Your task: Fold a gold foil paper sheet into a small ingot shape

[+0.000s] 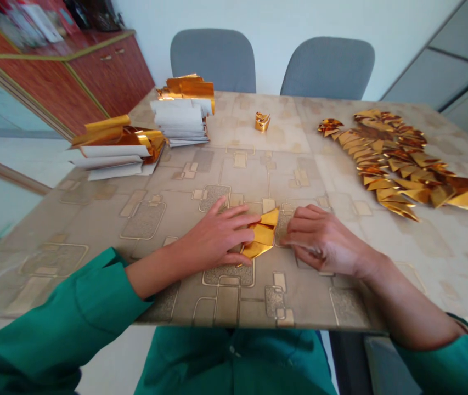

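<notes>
A partly folded piece of gold foil paper (264, 235) lies on the patterned tablecloth in front of me. My left hand (227, 235) rests over its left side with the fingers spread, pressing it to the table. Just right of the paper, apart from it, is my right hand (320, 237). Its fingers are curled in, and I see nothing between them, though the palm side is partly hidden.
Two stacks of gold-and-white paper sheets, a nearer stack (118, 151) and a farther stack (184, 115), stand at the left. A small folded gold piece (262, 122) sits far centre. Many linked gold pieces (394, 159) spread at right. Two grey chairs (213, 60) stand behind.
</notes>
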A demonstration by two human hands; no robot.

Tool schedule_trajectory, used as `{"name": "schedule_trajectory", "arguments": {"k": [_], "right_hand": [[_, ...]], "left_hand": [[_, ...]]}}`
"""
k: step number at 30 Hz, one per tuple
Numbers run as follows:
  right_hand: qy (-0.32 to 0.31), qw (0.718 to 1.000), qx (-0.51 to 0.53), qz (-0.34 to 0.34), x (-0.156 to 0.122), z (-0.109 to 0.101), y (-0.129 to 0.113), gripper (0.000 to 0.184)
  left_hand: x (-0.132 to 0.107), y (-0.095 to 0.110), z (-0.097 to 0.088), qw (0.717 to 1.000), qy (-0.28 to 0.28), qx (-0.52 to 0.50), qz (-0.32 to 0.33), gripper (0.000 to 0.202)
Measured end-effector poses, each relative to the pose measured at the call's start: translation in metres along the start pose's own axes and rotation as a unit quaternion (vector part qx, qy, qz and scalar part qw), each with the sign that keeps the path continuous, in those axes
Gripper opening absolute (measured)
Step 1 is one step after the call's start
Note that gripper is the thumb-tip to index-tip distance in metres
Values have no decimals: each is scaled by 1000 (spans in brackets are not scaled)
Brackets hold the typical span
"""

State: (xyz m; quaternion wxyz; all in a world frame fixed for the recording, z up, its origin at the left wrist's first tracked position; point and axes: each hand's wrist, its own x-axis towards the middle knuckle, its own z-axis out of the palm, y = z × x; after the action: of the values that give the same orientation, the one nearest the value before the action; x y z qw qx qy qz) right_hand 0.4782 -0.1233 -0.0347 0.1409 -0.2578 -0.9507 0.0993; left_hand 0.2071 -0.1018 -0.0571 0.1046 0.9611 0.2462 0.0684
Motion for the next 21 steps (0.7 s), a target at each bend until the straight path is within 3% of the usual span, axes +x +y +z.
{"name": "schedule_trajectory", "arguments": {"k": [4,6,12,17,21], "right_hand": [[141,986,24,85,9,8,4,21],[179,973,22,142,16,16,6,20],[83,975,-15,206,24,29,5,10],[117,965,9,235,24,27,2,8],[137,955,80,249,26,28,4,13]], "left_hand": [[2,-2,0,1000,5,0,20,36],[3,-3,-2,999,0,-2,32,32],[3,-2,-9,998,9,1,55,26],[2,3,-9,997,43,-33,50,24],[1,10,-3,991,62,-117,-37,31]]}}
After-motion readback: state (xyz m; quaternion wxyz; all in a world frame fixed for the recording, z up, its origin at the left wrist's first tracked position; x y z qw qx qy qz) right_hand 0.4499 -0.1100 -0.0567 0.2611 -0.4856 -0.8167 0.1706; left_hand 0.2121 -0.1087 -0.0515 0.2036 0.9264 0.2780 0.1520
